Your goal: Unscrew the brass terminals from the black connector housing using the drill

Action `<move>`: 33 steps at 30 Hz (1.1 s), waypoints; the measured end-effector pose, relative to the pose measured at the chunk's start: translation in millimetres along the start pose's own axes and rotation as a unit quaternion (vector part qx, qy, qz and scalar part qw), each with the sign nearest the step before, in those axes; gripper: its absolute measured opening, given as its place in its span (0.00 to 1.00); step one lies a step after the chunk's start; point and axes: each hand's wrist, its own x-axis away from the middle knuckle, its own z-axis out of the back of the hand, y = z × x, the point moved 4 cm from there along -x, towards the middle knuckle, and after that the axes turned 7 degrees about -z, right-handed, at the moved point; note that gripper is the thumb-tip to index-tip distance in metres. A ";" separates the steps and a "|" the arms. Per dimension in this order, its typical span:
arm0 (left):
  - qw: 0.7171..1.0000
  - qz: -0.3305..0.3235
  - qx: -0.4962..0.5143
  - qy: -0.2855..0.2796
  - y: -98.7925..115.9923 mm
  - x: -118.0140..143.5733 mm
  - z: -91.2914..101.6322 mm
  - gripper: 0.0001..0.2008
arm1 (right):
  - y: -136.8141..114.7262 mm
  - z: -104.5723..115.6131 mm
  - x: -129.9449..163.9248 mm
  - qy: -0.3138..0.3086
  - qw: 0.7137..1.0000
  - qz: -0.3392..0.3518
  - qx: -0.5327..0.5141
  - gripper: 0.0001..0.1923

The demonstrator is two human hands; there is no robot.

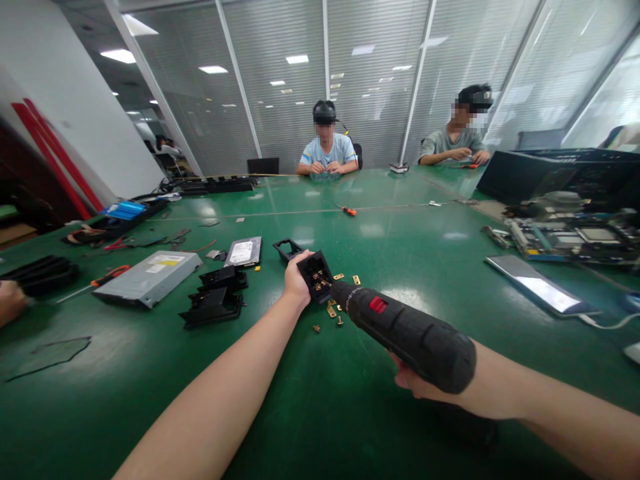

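Above a green table (379,194), short of its far edge, a black box (314,272) is clasped by the fingers of the left hand (296,280). A drill (411,333), aimed at it, is gripped by the right hand (419,384), fingers curled.

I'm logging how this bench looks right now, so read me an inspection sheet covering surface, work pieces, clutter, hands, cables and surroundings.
Surface: green tabletop, glossy, reflecting light.
Work pieces: open black housing, tilted, brass-coloured parts inside; power drill, its front end at the housing; loose brass-coloured pieces nearby.
Clutter: more black housings, silver drive box, hard drive, phone, circuit board.
Hands: left hand grips the housing; right hand grips the drill.
Cables: white cable at the phone's end.
Surroundings: two people seated across the table; glass partition behind; someone's hand at the left edge.
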 end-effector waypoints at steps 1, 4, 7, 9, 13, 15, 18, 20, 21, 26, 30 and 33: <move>1.000 0.001 -0.001 0.002 -0.1 0.2 -0.3 0.10 | 0.0 -0.3 -0.5 0.000 1.000 0.002 -0.002 0.08; 1.000 0.005 -0.002 0.011 -0.1 1.1 -0.9 0.09 | -1.5 -0.8 -2.8 -0.002 1.000 0.013 -0.006 0.08; 1.000 0.019 -0.007 0.013 0.0 2.2 -1.3 0.09 | -2.6 -0.7 -4.9 -0.003 1.000 0.008 -0.009 0.08; 0.999 0.031 -0.012 0.007 0.1 2.6 -2.0 0.10 | -2.2 -0.2 -5.5 0.001 1.000 -0.007 -0.012 0.08; 0.999 0.046 -0.024 0.013 0.2 1.3 -2.4 0.10 | -1.3 0.6 -4.5 0.010 0.999 -0.026 -0.020 0.10; 0.998 0.048 -0.029 0.020 -0.2 -0.1 -2.3 0.10 | -2.5 2.7 -3.5 0.036 0.999 -0.019 -0.010 0.10; 0.998 0.046 -0.032 0.027 -1.2 -2.4 -1.3 0.09 | -6.5 7.3 -2.2 0.087 0.996 -0.007 0.012 0.15; 0.998 0.039 -0.036 0.034 -1.6 -3.8 0.3 0.08 | -10.1 8.7 -1.9 0.097 0.995 -0.005 0.016 0.17; 0.998 0.034 -0.040 0.038 -1.6 -4.4 1.2 0.07 | -11.9 8.9 -1.9 0.095 0.995 -0.005 0.014 0.17; 0.997 0.027 -0.055 0.041 -1.3 -4.9 3.3 0.06 | -15.8 9.0 -1.6 0.090 0.996 0.004 0.001 0.17; 0.997 0.040 -0.059 0.031 -0.4 -2.8 1.2 0.07 | -15.0 10.5 -1.4 0.093 0.996 0.008 -0.004 0.17; 0.996 0.050 -0.061 0.029 0.9 -1.1 -0.7 0.07 | -13.9 10.7 -2.8 0.073 0.997 -0.003 -0.015 0.19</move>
